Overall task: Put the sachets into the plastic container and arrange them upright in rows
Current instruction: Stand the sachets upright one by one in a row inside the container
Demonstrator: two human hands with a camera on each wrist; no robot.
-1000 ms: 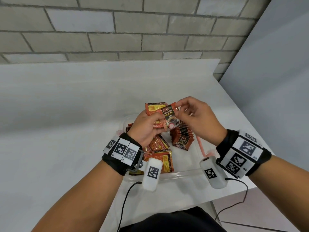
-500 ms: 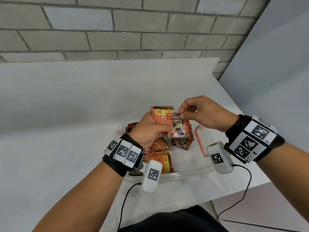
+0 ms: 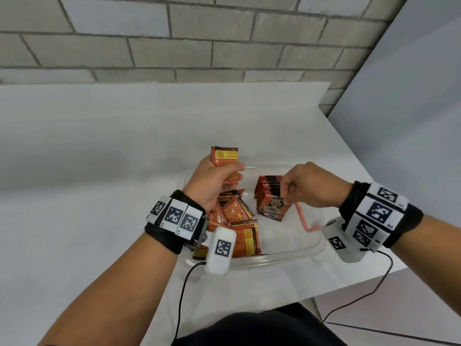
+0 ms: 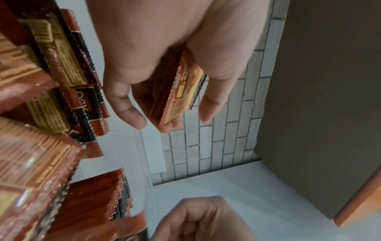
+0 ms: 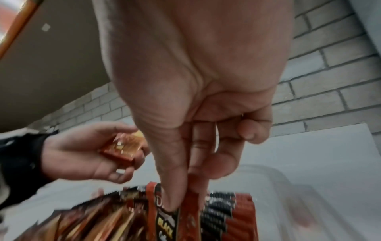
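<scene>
The sachets (image 3: 240,213) are orange-red with black zigzag tops — some show a yellow box of tiny print. The plastic container (image 3: 287,255) in the middle of the frame is see-through, with a pink clip (image 3: 303,218) on its right side. The tabletop (image 3: 99,151) is plain white. At the top, the wall (image 3: 224,38) is grey brick. Both wristbands (image 3: 174,218) are black with white squares — each has a black blocky pattern.
</scene>
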